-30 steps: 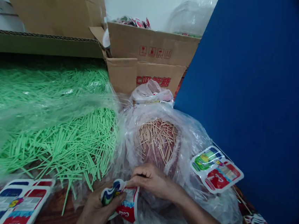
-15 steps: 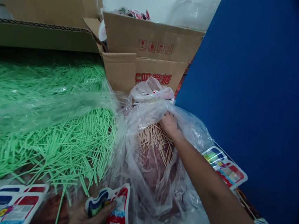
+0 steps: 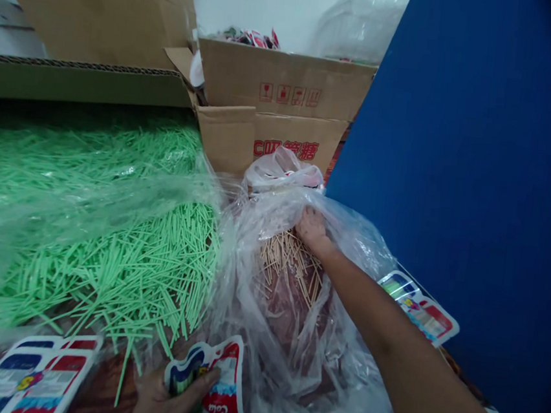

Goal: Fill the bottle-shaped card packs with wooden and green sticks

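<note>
My left hand (image 3: 164, 396) is at the bottom edge, closed on a small printed packet (image 3: 213, 379) in red, white and blue. My right hand (image 3: 310, 228) reaches forward into a clear plastic bag (image 3: 296, 299). Its fingers are down among a pile of thin tan sticks (image 3: 289, 263) inside the bag, and the plastic hides the fingertips. To the left lies a big heap of green sticks (image 3: 106, 242), partly under clear plastic.
A stack of printed packets (image 3: 30, 374) lies at the bottom left, and another packet (image 3: 419, 308) rests at the right by a blue panel (image 3: 480, 155). Open cardboard boxes (image 3: 279, 113) stand behind the bags.
My right hand left the packet and reached up into the clear bag, onto the tan sticks. My left hand kept hold of the packet and sank a little lower.
</note>
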Tool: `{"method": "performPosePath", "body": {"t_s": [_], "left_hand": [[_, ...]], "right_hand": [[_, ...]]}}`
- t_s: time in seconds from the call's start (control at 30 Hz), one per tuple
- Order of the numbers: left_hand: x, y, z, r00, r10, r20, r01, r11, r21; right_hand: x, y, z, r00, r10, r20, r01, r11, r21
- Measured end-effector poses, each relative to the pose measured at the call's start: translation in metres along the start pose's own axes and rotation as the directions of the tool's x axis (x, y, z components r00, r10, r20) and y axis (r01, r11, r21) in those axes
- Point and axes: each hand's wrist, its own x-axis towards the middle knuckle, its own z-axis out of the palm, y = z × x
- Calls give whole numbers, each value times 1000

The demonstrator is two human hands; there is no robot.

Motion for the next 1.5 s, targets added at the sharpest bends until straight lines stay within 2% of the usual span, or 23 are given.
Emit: {"method": "performPosePath", "body": {"t_s": [0.27, 0.37, 0.53, 0.67, 0.9, 1.0, 1.1, 1.2, 1.3, 1.4, 1.5], "left_hand": [[-1, -12, -8, 998, -48, -33, 43, 990, -131], [-3, -14, -5, 999, -21, -26, 16, 984, -178], [-8, -10, -2, 992, 61, -110, -81, 979, -187], [-11, -7, -4, 992, 26, -120, -47, 984, -174], [-10, -2, -2, 996, -80, -38, 72, 982, -172], [-9, -5, -1, 999, -34, -23, 30, 987, -160], [-11, -7, -2, 999, 7, -53, -16, 986, -166], [-16, -6, -4, 997, -22, -69, 7, 980, -200], [-20, -3, -3, 997, -23, -68, 6, 971, -238], [-23, -2, 0, 998, -6, -55, -8, 966, -257], [-26, -5, -1, 1000, 8, -10, -10, 968, -252]], "right_hand": [[-30, 6, -1, 993, -106, -41, 104, 993, -48], [-41, 6, -4, 991, -117, -63, 113, 992, -59], [-44, 5, -8, 991, -87, -105, 80, 995, -64], [-42, 4, -8, 988, -91, -122, 87, 995, -43], [-37, 6, -2, 992, -83, -90, 90, 994, 68], [-37, 5, -1, 993, -88, -77, 100, 982, 161], [-43, 4, -3, 995, -67, -69, 84, 954, 289], [-55, 3, -9, 996, -48, -77, 78, 885, 458], [-73, -3, -16, 995, 0, -102, 67, 757, 650], [-88, -15, -19, 989, 104, -106, 27, 573, 819], [-99, -27, -21, 980, 185, -75, 5, 353, 936]]}}
